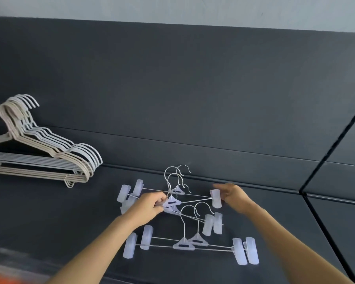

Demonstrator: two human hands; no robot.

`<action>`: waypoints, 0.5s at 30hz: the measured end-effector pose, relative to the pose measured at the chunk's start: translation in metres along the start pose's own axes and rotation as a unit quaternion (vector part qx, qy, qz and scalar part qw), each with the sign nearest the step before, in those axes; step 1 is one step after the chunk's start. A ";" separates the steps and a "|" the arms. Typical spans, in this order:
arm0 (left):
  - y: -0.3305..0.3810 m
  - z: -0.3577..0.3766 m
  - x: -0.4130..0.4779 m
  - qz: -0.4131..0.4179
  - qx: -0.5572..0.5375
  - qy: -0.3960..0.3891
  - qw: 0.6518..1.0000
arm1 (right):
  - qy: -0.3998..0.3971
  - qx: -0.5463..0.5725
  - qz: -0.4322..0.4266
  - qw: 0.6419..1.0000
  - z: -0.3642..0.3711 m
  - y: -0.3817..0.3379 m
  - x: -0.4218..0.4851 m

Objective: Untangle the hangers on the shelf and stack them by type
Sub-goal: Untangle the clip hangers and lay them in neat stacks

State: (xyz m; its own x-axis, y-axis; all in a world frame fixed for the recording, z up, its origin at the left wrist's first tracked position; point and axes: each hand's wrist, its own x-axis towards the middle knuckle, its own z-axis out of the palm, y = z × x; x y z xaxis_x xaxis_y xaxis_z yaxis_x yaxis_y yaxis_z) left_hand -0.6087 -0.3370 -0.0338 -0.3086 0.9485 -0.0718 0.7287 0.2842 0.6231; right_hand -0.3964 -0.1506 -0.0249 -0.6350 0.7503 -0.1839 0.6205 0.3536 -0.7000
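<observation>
left hand (150,206) pinches clip hanger (172,202) centre | right hand (233,195) grips its right clip (216,199)

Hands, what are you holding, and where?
One clip hanger: the left hand grips its middle piece, the right hand pinches its right end clip.

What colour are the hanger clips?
Frosted translucent white, on every clip hanger; the head view shows it best.

Six clip hangers (183,245), roughly nine plain hangers (29,160)
</observation>
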 end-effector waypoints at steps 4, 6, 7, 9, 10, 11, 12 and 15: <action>0.003 0.008 0.005 0.002 0.011 0.012 1.000 | 0.087 0.029 -0.005 0.996 -0.015 0.004 -0.018; 0.008 0.009 0.006 0.011 0.021 0.024 0.999 | 0.063 0.052 -0.011 0.997 -0.014 0.001 -0.031; 0.010 0.008 0.008 0.018 0.028 0.032 0.999 | 0.044 0.073 -0.006 0.996 -0.013 0.000 -0.037; 0.015 0.002 0.008 0.027 0.045 0.043 0.998 | 0.037 0.121 0.001 0.992 -0.012 -0.001 -0.045; 0.017 -0.002 0.007 0.029 0.047 0.046 0.997 | 0.049 0.149 0.004 0.988 -0.013 -0.002 -0.048; 0.017 -0.006 0.006 0.031 0.042 0.049 0.997 | 0.065 0.175 0.010 0.982 -0.013 -0.002 -0.050; 0.018 -0.011 0.005 0.030 0.032 0.050 0.998 | 0.078 0.193 0.019 0.978 -0.014 -0.002 -0.051; 0.016 -0.023 0.000 0.031 -0.008 0.064 0.997 | 0.055 0.144 0.032 0.988 -0.011 0.002 -0.050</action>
State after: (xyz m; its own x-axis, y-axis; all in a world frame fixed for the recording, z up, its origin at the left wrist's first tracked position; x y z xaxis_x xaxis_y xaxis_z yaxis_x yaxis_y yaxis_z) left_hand -0.6114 -0.3354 -0.0058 -0.3399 0.9381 0.0658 0.7392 0.2233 0.6353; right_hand -0.3577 -0.1813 -0.0095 -0.5340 0.8284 -0.1692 0.4919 0.1416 -0.8591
